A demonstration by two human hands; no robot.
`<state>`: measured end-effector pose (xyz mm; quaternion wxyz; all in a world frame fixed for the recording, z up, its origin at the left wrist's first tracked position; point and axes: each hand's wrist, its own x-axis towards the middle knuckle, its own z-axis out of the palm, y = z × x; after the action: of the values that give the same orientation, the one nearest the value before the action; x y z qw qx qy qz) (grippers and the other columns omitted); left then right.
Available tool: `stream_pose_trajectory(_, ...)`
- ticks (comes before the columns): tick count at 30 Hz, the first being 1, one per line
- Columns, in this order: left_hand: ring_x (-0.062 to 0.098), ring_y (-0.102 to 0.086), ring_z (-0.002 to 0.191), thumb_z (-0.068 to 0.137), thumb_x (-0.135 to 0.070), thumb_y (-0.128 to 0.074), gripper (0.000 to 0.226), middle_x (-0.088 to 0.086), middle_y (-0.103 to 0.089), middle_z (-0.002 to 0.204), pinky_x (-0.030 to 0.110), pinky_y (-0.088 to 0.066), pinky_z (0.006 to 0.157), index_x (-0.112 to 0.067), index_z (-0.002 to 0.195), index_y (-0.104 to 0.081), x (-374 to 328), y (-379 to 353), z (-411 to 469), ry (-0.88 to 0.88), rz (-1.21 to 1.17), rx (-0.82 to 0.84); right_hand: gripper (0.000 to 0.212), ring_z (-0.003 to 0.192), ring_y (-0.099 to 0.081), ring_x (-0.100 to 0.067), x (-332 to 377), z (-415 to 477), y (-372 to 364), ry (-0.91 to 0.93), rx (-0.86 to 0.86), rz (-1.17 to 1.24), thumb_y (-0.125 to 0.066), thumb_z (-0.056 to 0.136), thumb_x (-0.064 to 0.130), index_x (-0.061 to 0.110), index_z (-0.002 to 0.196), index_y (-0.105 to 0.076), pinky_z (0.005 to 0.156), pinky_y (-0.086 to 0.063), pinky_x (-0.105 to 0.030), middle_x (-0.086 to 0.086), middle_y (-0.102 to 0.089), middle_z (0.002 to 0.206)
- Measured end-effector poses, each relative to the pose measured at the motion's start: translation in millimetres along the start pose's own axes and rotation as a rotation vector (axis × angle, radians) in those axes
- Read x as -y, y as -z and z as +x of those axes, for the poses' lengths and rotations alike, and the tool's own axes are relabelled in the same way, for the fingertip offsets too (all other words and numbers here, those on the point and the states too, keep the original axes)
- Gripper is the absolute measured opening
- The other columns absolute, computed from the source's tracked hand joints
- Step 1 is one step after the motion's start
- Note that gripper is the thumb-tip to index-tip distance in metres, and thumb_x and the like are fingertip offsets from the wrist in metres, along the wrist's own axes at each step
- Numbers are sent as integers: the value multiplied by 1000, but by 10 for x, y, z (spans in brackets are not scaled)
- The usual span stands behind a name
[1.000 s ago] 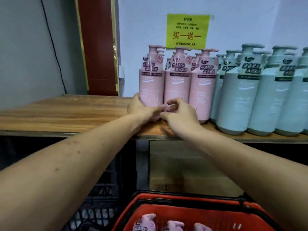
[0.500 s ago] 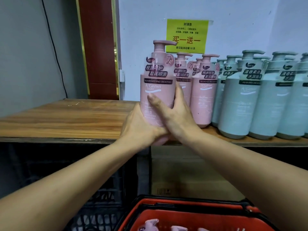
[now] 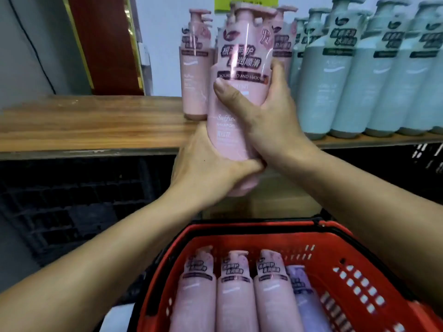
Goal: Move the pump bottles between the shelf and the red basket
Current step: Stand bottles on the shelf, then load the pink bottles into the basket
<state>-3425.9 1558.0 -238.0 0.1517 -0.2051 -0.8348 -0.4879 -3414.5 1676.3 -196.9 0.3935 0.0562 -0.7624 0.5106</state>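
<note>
A dark cable (image 3: 28,41) runs down the grey wall at far left, beside a red panel with gold trim (image 3: 105,44). The wooden shelf (image 3: 84,125) is bare on this side. The left hand (image 3: 203,168) clasps the base of a pink pump bottle (image 3: 237,104), its grip wrapped under and around the bottom. The bottle is upright, held in the air in front of the shelf edge and above the red basket (image 3: 354,259). Its dark band reads "NOURISHED AND SMOOTH", partly hidden by a thumb; above it are large Chinese characters, smeared by glare, and lower down faint script with "SHAMPOO". The right hand (image 3: 268,121) grasps the bottle's middle from the right. Behind stand more pink bottles (image 3: 194,68) on the shelf, with a yellow-green sign (image 3: 247,1) cut off at the top. To the right stand pale green pump bottles (image 3: 335,75), labels too blurred to read. In the basket three pink bottles (image 3: 235,295) lie side by side, then a lilac one (image 3: 304,298), its lower part cut off.
</note>
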Motion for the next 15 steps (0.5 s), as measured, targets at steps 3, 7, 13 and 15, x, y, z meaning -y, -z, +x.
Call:
stream_pose_trajectory(3,14,-68,99,38,-74,-74,88,-9,-70,107,39,-57,81,-32,113,-57,-46,-228,-311,64,-32,98,84,107,-68,0,-38,-259,252,-56,-6,-82,-79,70,62,20,137,-50,100,-55,-37,13,-71,119)
stream_pose_trajectory(7,10,-68,95,37,-73,-73,87,-9,-71,104,37,-58,77,-29,111,-60,-50,-630,-721,169,-126,298,77,104,-67,-2,-228,-648,602,-208,8,-264,-70,62,73,32,124,-55,96,-54,-38,18,-70,110)
stream_pose_trajectory(13,12,-64,105,43,-77,-73,103,-14,-64,115,39,-55,85,-34,131,-41,22,-1087,-1306,246,-219,438,65,99,-66,-3,-678,-1086,999,-508,96,-380,-69,58,76,34,107,-58,90,-53,-37,16,-69,105)
stream_pose_trajectory(15,16,-59,118,47,-80,-69,122,-9,-59,132,41,-51,96,-40,149,-16,37,-1171,-1503,200,-227,467,63,99,-66,-4,-803,-1151,1100,-591,122,-377,-71,59,72,30,105,-60,88,-52,-35,13,-68,107)
